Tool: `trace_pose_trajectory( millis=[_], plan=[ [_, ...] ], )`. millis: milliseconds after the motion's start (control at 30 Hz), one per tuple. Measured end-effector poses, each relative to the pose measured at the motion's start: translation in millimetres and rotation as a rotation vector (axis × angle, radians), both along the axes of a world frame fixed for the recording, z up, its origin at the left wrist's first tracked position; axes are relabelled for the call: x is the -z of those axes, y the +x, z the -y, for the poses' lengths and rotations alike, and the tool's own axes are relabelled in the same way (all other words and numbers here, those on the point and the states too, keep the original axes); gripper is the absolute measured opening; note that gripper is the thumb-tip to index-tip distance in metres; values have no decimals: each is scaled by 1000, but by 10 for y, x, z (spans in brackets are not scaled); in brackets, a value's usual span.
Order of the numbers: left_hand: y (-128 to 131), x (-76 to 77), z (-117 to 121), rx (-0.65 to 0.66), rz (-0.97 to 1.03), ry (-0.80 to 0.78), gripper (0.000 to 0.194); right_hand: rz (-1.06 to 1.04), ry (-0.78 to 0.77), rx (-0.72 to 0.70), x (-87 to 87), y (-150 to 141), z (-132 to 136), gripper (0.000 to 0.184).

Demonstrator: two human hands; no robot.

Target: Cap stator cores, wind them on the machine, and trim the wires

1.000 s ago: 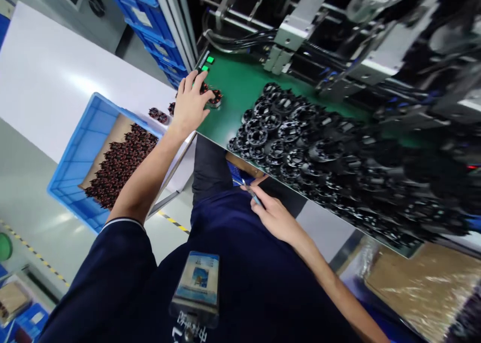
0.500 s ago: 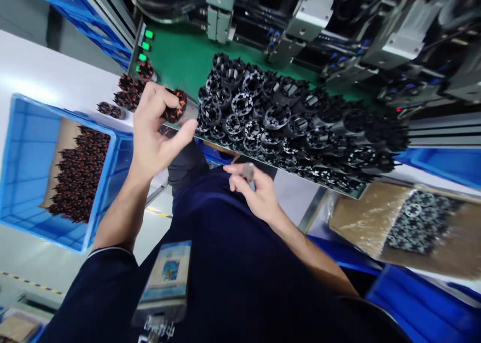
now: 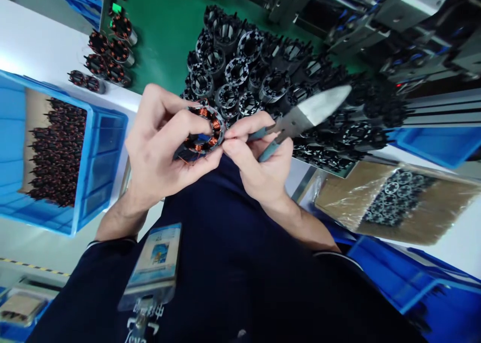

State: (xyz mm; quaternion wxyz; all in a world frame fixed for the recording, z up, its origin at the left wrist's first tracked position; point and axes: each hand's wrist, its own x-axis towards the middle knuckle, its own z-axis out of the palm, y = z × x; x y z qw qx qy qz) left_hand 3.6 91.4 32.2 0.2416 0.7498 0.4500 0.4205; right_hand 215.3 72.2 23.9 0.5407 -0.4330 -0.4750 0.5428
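"Up from the lap comes the right hand, snips and all, to meet the left hand at the copper-wound ring."

"Where's that ring?"

"Before the chest, by the green bench's near edge. Left fingers curl through and pinch its wall; right thumb and forefinger press together at its rim — on a wire or not, I can't tell."

"Heavy?"

"Dense, I'd guess, and stiff; the fine windings look delicate. Hold the smooth outer wall."

"And the snips?"

"Flat, pointed metal blades, blue-grey grips — beside spiky black rings."

Green bench — black cores, copper-wound cores
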Motion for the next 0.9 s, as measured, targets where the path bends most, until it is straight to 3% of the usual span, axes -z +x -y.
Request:
trace_pose_trajectory(
  millis=[100,167,233,300,367,400,467,600,667,800,900],
  plan=[
    [-11,10,2,-140,160,-260,63,-62,-153,-180,19,105,-22,36],
    [-42,64,-10,-203,215,-341,62,-151,-262,-296,34,168,-42,39],
    [-79,141,-32,-148,135,-250,56,-288,-349,-369,33,211,-51,42],
    [-94,212,-57,-47,30,-35,43,-431,-415,-421,9,239,-49,43],
    [-62,258,-65,-40,42,136,31,-524,-454,-472,-34,266,-43,45],
    [-24,272,-56,-77,98,157,29,-547,-457,-492,-57,282,-41,46],
    [91,288,2,-159,294,43,33,-563,-419,-516,-99,318,-39,48],
    [377,291,221,-135,802,-412,48,-452,-346,-402,-152,392,-21,37],
    [477,279,301,-131,959,-542,50,-366,-337,-352,-162,418,-3,27],
    [539,254,303,-188,975,-553,40,-249,-278,-297,-95,425,32,27],
    [536,267,250,-201,955,-471,31,70,-202,-226,28,413,83,29]
  ],
)
